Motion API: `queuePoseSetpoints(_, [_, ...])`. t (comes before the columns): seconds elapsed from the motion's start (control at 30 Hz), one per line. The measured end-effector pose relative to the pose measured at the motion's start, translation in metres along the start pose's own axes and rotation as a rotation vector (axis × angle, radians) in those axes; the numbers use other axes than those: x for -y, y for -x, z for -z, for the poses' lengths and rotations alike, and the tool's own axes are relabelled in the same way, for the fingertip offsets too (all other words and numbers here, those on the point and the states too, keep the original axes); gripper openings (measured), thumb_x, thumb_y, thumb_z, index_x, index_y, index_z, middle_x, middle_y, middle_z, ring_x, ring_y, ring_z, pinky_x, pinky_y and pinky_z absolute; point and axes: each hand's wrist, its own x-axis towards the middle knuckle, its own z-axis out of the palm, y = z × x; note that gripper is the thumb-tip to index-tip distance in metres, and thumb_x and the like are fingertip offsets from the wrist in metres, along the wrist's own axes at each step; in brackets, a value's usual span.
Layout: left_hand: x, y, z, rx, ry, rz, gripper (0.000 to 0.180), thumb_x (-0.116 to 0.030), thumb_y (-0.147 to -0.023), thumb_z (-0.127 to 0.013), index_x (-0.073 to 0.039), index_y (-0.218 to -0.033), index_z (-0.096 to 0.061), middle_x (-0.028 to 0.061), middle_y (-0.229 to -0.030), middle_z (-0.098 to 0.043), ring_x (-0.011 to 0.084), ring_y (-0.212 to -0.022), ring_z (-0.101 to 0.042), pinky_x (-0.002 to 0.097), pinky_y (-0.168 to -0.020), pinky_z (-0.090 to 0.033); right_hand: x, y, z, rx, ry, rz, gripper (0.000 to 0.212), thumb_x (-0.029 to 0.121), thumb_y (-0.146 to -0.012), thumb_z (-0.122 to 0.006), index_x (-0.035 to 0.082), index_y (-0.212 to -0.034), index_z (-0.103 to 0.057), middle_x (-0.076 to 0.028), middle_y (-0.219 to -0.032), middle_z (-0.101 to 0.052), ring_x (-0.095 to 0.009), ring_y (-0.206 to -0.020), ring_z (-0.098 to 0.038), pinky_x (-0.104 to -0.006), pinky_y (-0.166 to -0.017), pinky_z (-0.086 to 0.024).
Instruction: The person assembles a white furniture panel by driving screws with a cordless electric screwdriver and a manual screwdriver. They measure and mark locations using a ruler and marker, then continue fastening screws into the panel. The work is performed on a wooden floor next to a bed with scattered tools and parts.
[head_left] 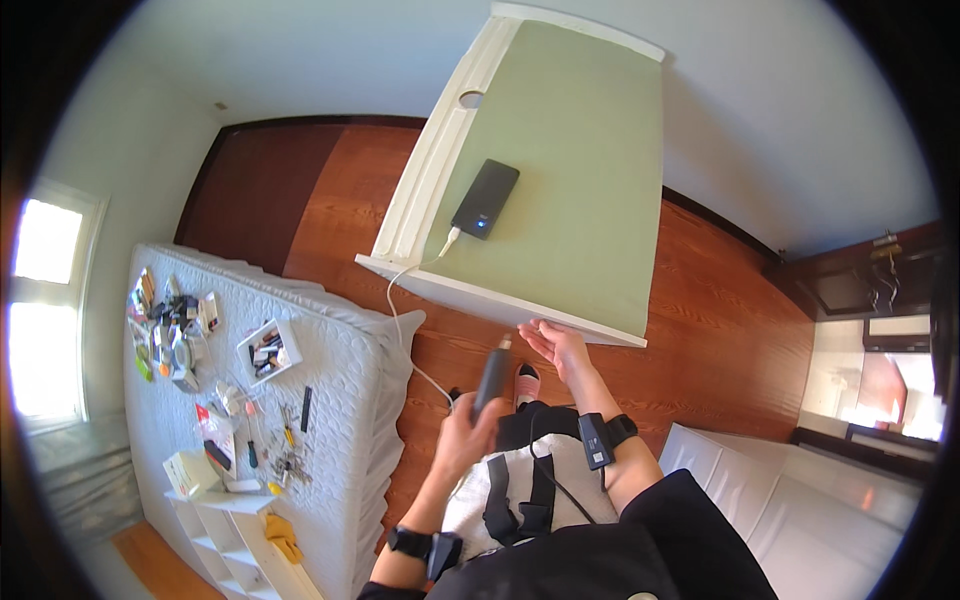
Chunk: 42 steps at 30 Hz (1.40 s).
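Note:
My left hand (467,435) is closed around a dark grey pen-shaped electric tool (491,380), whose narrow metal tip points up and away from me. A white cable (393,300) runs from near this hand to a black power bank (486,200) with a small blue light. The power bank lies on the green top of a white-edged piece of furniture (580,150). My right hand (562,350) is open, fingers stretched toward the white front edge (590,328). Whether the fingertips touch that edge I cannot tell. Nothing shows in the right hand.
On the left, a bed with a white quilted cover (340,350) bears a white box (268,352) of small items, a black strip (306,409), a screwdriver (252,452) and several loose things. A white shelf unit (225,530) stands near it. White cabinets (730,480) are at the right.

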Motion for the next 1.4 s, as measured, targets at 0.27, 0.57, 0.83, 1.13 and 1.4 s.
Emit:
queuePoseSetpoints(0.27, [0.033, -0.031, -0.027, 0.032, -0.123, -0.067, 0.048, -0.037, -0.092, -0.067, 0.004, -0.114, -0.055, 0.0057, -0.062, -0.059, 0.0126, -0.047, -0.057, 0.0276, -0.045, -0.045, 0.001, -0.003, 0.007, 0.040, 0.000, 0.030, 0.025, 0.016, -0.097, -0.058, 0.000, -0.116, -0.059, -0.016, -0.118, -0.067, -0.025, -0.111, -0.065, -0.0349, -0.096, -0.053])
queuePoseSetpoints(0.57, [0.036, -0.048, -0.021, 0.109, -0.202, -0.068, 0.048, -0.037, -0.091, -0.067, 0.005, -0.112, -0.055, 0.0058, -0.066, -0.062, 0.0120, -0.048, -0.058, 0.0269, -0.045, -0.045, -0.008, -0.008, 0.011, 0.036, -0.063, 0.040, 0.027, 0.019, -0.096, -0.060, 0.003, -0.116, -0.063, -0.014, -0.109, -0.071, -0.023, -0.101, -0.069, -0.0321, -0.086, -0.056])
queuePoseSetpoints(0.83, [0.022, -0.053, -0.026, 0.133, -0.219, -0.059, 0.047, -0.036, -0.091, -0.068, 0.005, -0.111, -0.055, 0.0048, -0.067, -0.061, 0.0111, -0.048, -0.057, 0.0264, -0.045, -0.044, 0.000, -0.005, 0.010, 0.073, -0.049, -0.003, 0.021, 0.016, -0.096, -0.059, 0.003, -0.112, -0.063, -0.015, -0.107, -0.070, -0.024, -0.101, -0.069, -0.0339, -0.089, -0.056])
queuePoseSetpoints(1.13, [0.023, -0.049, -0.027, 0.104, -0.181, -0.026, 0.046, -0.035, -0.092, -0.068, 0.005, -0.110, -0.055, 0.0046, -0.066, -0.060, 0.0110, -0.047, -0.056, 0.0263, -0.044, -0.044, 0.001, -0.006, 0.012, 0.090, -0.044, 0.002, 0.022, 0.017, -0.095, -0.061, 0.004, -0.111, -0.064, -0.015, -0.106, -0.071, -0.023, -0.097, -0.069, -0.0322, -0.085, -0.056])
queuePoseSetpoints(1.4, [0.026, -0.050, -0.026, 0.115, -0.196, -0.012, 0.043, -0.034, -0.092, -0.067, 0.005, -0.107, -0.056, 0.0041, -0.065, -0.059, 0.0109, -0.047, -0.056, 0.0264, -0.043, -0.044, -0.004, -0.007, 0.011, 0.085, -0.066, 0.016, 0.022, 0.017, -0.096, -0.060, 0.003, -0.112, -0.064, -0.014, -0.107, -0.071, -0.022, -0.097, -0.069, -0.0319, -0.087, -0.055])
